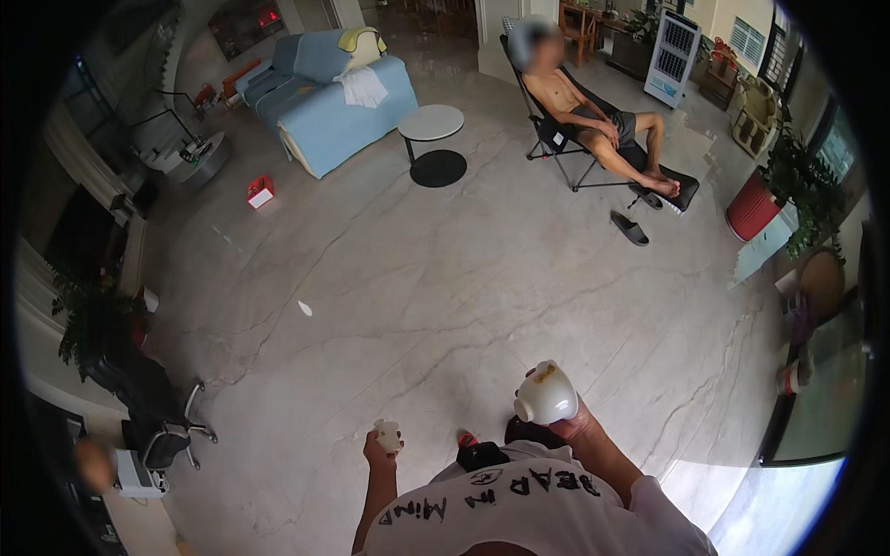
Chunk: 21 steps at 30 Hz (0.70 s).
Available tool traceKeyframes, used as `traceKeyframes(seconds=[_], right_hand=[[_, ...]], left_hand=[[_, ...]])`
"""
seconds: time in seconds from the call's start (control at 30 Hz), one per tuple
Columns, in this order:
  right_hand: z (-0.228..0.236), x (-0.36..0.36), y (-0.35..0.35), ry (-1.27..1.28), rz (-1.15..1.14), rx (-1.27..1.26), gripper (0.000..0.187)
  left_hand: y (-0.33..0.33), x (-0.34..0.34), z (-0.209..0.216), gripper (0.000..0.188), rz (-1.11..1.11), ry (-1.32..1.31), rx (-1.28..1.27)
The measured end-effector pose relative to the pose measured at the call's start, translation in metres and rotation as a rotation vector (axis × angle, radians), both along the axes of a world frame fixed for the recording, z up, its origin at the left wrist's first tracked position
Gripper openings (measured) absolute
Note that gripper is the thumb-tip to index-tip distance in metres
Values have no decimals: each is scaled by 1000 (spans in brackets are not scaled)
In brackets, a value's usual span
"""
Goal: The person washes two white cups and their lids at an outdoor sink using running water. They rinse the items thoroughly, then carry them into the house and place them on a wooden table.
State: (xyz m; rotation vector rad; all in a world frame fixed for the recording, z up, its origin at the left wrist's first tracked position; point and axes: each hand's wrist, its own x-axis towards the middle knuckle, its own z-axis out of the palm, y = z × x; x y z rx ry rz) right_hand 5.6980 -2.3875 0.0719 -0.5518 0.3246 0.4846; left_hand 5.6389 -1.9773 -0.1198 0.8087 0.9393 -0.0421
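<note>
My right hand [575, 424] is closed around a white bowl [549, 397] with a gold-coloured mark on its side. The bowl is tilted, its round foot turned toward my left, and it hides some of my fingers. Lower and to the left, my left hand [375, 448] grips a small white cup [387, 435]. Its fingers wrap round the cup's side. Both pieces are held up in front of my body, apart from each other, above the grey marble floor [408, 306].
A person reclines in a black folding chair [579, 157]; dark slippers [629, 228] lie beside it. A round side table [432, 123] stands by a blue-covered sofa [348, 116]. A red-and-white box [260, 192] is on the floor. At left stands a black office chair [153, 408]; at right, a red plant pot [756, 204].
</note>
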Motion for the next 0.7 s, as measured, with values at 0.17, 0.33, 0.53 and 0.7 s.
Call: traceKeyframes(seconds=[0.17,0.33,0.53,0.7], right_hand=[[-18,130,-8,4,-79,26,35],[-20,279,-35,-20,-72,30,34],[-3,460,-65,-27,68,-33,30],[14,587,-70,-39,127,-44,28]], left_hand=[[-3,153,-8,40,1,30,26],[-2,247,-35,43,-32,150,119],[-32,353,-20,41,9,350,154],[-45,468,-23,41,31,355,136]])
